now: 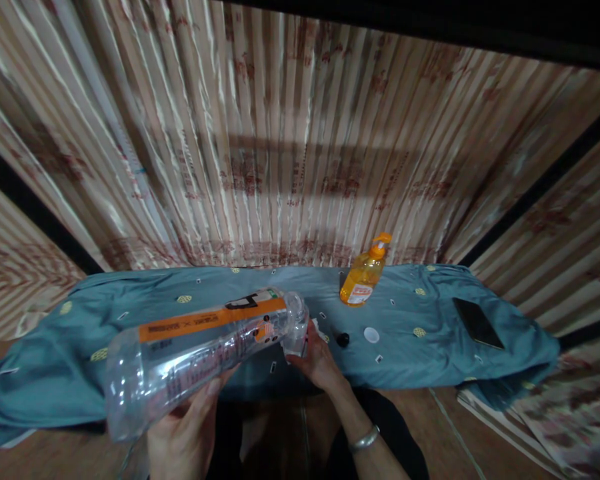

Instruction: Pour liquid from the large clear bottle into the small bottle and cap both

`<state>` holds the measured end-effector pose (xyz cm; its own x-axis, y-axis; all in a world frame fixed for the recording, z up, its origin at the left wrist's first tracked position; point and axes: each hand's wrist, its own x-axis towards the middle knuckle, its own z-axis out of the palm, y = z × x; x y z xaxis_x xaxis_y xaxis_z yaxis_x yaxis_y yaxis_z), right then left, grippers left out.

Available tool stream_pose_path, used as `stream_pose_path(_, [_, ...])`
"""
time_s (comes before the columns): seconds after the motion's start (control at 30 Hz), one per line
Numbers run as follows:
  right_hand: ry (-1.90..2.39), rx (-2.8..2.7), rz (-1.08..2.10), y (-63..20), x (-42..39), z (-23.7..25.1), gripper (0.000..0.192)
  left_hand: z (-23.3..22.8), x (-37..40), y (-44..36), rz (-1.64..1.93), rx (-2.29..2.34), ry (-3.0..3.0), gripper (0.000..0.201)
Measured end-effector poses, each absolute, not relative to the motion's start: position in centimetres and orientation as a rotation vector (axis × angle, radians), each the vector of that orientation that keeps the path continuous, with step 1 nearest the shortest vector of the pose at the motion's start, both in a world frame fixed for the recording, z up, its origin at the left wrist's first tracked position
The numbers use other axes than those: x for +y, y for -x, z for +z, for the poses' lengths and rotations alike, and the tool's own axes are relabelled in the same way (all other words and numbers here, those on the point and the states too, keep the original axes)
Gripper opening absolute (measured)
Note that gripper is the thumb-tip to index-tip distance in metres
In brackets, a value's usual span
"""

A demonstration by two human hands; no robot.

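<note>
A large clear plastic bottle (200, 357), with an orange and grey label, lies tilted across my view. Its base is at the lower left and its neck points to the right. My left hand (190, 427) is wrapped around its underside and supports it. At the bottle's mouth, my right hand (317, 360) is closed on a small clear, whitish container (295, 343). The bottle's neck partly covers this container, so I cannot tell its exact shape or whether the neck enters it.
A pump bottle (363, 280) of orange liquid stands towards the back of the teal cloth (415, 360). Near my right hand lie a small black cap (343, 340) and a white round lid (371, 335). A dark phone (477, 323) rests at the right. Striped curtains (290, 147) hang behind.
</note>
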<state>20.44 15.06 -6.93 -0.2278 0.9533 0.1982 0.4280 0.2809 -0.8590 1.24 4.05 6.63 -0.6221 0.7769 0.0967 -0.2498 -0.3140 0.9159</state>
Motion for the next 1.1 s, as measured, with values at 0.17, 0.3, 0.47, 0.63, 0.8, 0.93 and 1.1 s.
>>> stream_pose_path(0.17, [1.263,-1.8,0.871,-20.5,15.0,-6.8,0.1,7.3,4.0,-1.5,1.981,1.265,-0.687,0.032])
stream_pose_path(0.3, [1.273,-1.794,0.901,-20.6,15.0,-6.8,0.097,7.1,3.8,-1.4,1.97,1.254,-0.697,0.03])
stream_pose_path(0.47, [1.266,-1.798,0.863,-20.5,15.1,-6.8,0.095,7.5,4.1,-1.9,2.011,1.236,-0.66,0.031])
stream_pose_path(0.63, [1.274,-1.808,0.845,-20.5,15.1,-7.1,0.099,7.8,4.4,-2.0,2.043,1.26,-0.629,0.034])
stream_pose_path(0.8, [1.253,-1.815,0.857,-20.6,15.1,-6.7,0.101,7.2,4.1,-1.8,2.011,1.297,-0.699,0.028])
stream_pose_path(0.93, [1.265,-1.833,0.887,-20.6,15.1,-6.2,0.099,7.2,4.1,-1.9,2.029,1.361,-0.693,0.026])
stream_pose_path(1.1, [1.267,-1.822,0.893,-20.5,15.1,-6.0,0.101,7.4,4.3,-2.0,2.035,1.351,-0.729,0.025])
